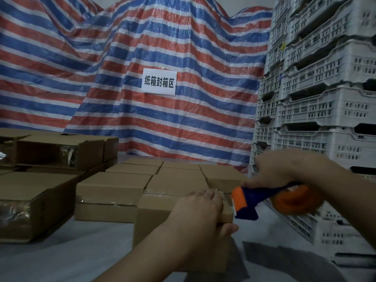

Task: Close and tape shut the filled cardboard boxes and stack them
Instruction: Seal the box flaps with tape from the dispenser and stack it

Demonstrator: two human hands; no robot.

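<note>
While the left hand (200, 215) grips the near cardboard box (154, 212), the right hand (284, 169) holds a tape dispenser (264, 198) at that box's right top edge.

Left fingers lie over the box top with the thumb curled on its near face; right fingers wrap the blue and orange dispenser, whose orange front meets the box corner. This box sits near centre on a pale grey floor (71, 257), touching a block of closed boxes (162, 176) laid in rows behind it. Open-flapped boxes (61, 149) stand stacked at far left, another box (34, 200) near left. A red, white and blue striped tarpaulin (162, 47) covers the far wall and carries a white sign (159, 82). White slotted plastic crates (325, 88) rise in tall stacks on the right.
</note>
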